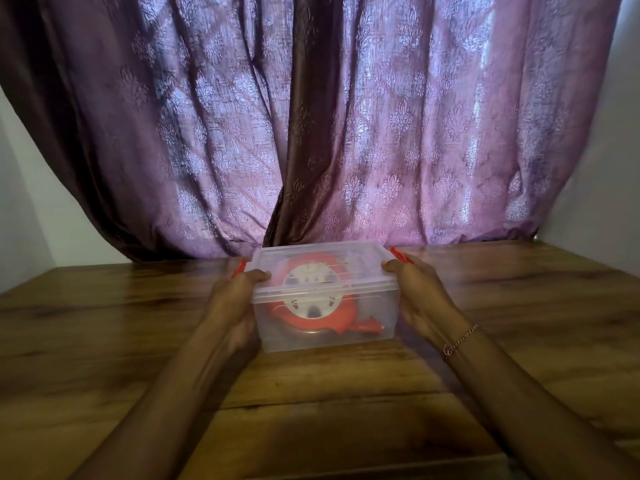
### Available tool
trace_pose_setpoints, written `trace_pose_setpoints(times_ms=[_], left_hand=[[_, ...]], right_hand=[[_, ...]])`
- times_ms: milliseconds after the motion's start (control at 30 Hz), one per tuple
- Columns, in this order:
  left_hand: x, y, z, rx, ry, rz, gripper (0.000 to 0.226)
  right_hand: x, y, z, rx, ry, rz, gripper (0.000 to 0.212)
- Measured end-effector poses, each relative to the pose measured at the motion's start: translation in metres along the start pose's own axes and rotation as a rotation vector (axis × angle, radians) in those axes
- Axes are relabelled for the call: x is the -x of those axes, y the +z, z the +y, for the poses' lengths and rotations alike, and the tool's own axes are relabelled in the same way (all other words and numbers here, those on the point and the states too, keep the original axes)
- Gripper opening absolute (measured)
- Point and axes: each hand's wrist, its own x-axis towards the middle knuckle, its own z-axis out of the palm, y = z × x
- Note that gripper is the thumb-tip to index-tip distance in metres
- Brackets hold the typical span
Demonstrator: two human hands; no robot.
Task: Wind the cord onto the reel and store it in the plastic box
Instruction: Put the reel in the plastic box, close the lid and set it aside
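Observation:
A clear plastic box (375, 318) with its lid (277, 259) on stands on the wooden table. Inside it lies the red reel with a white centre (313, 299); a red plug end (370, 328) shows near the box's front right corner. My left hand (239, 299) grips the box's left side, thumb on the lid by the red latch (239, 267). My right hand (420, 296) grips the right side, thumb on the lid next to the other red latch (398, 254). The cord itself is not visible apart from the reel.
The wooden table (138, 341) stretches left, right and toward me, with its front edge at the bottom. A purple patterned curtain (346, 133) hangs directly behind the box. White walls flank the curtain on both sides.

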Motion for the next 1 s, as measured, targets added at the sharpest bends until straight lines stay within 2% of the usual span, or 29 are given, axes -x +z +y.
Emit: trace_pose_setpoints(times_ms=[167, 267, 433, 567, 633, 800, 933, 1000], left_hand=[[0.005, 0.004, 0.003, 0.007, -0.038, -0.018, 0.046], [0.004, 0.004, 0.004, -0.01, -0.018, -0.007, 0.047], [-0.003, 0.001, 0.003, -0.053, 0.026, 0.048, 0.046], [-0.008, 0.006, 0.0, -0.092, 0.23, 0.093, 0.037], [-0.009, 0.007, -0.001, -0.126, 0.311, 0.124, 0.044], [-0.009, 0.004, -0.001, -0.171, 0.37, 0.091, 0.07], [-0.006, 0.002, 0.0, -0.225, 0.364, 0.134, 0.035], [-0.005, -0.005, 0.0, -0.229, 0.364, 0.141, 0.028]], right_hand=[[-0.001, 0.0, -0.002, 0.097, -0.055, 0.023, 0.044], [0.001, 0.0, -0.002, 0.21, -0.147, 0.054, 0.045], [0.005, -0.003, 0.0, 0.269, -0.182, 0.038, 0.047], [0.005, -0.004, 0.0, 0.272, -0.204, 0.033, 0.047], [0.004, -0.004, 0.0, 0.289, -0.207, 0.025, 0.046], [0.004, -0.002, 0.002, 0.322, -0.232, 0.024, 0.041], [0.002, 0.002, 0.008, 0.406, -0.225, 0.136, 0.034], [0.005, 0.009, 0.01, 0.44, -0.254, 0.197, 0.027]])
